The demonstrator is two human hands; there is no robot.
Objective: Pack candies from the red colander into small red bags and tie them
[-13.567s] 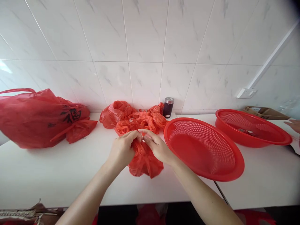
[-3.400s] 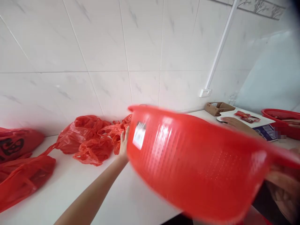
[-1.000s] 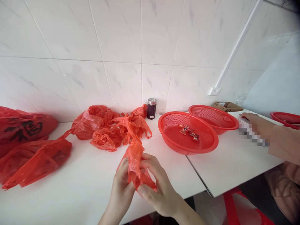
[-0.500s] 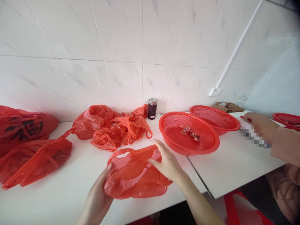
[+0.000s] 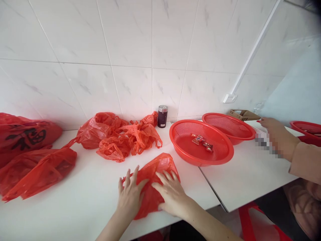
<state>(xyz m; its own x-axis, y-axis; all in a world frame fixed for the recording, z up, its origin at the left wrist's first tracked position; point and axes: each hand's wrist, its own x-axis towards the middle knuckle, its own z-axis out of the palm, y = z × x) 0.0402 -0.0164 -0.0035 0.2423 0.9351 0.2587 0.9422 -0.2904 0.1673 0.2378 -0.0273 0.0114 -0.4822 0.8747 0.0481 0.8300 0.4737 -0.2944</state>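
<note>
A thin red plastic bag (image 5: 150,201) lies on the white table in front of me, partly covered by both hands. My left hand (image 5: 129,195) rests on its left side with fingers spread. My right hand (image 5: 172,192) lies over its right side, fingers apart and bent a little. Beyond the bag, several crumpled red plastic bags (image 5: 141,139) are heaped near the wall. To the right stands a red plastic colander (image 5: 193,157) with a few small wrapped snacks (image 5: 200,141) in it.
A dark tumbler (image 5: 162,117) stands by the wall. Behind the near colander is a second red colander (image 5: 228,125). Full red bags (image 5: 37,167) sit at the left. A co-worker's hand (image 5: 272,129) is at the right, near a cardboard box (image 5: 243,114). A gap divides the tables.
The bag was puffed up between my hands and now lies flatter on the table. Both hands have come over its top. The co-worker's hand has shifted slightly.
</note>
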